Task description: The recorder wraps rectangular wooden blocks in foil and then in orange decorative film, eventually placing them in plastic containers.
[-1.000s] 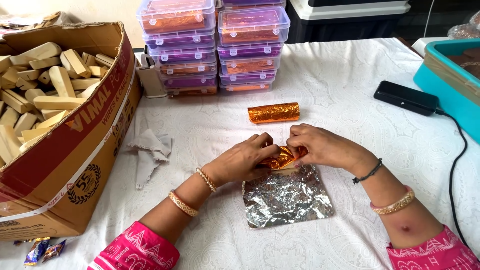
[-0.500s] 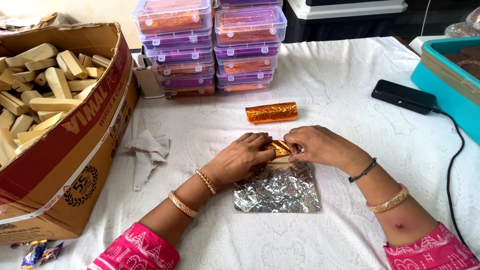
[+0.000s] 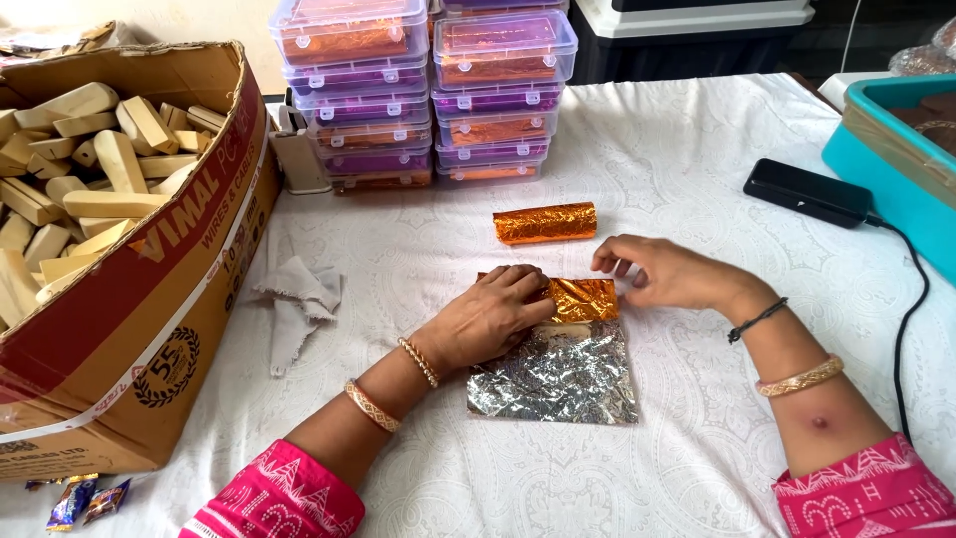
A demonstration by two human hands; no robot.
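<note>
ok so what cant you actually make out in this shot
- What the orange foil is rolled around: head view, hidden by the foil and the left hand.
- Contents of the teal tray: head view, cut off by the right edge.
- What fills the stacked boxes: head view, only orange shows through the lids.
- Small wrappers at bottom left: too small to identify.
- Lower layers of the cardboard box: covered by the wooden blocks.

Foil roll's [image 3: 583, 299] left end under left hand [image 3: 488, 321]
</note>
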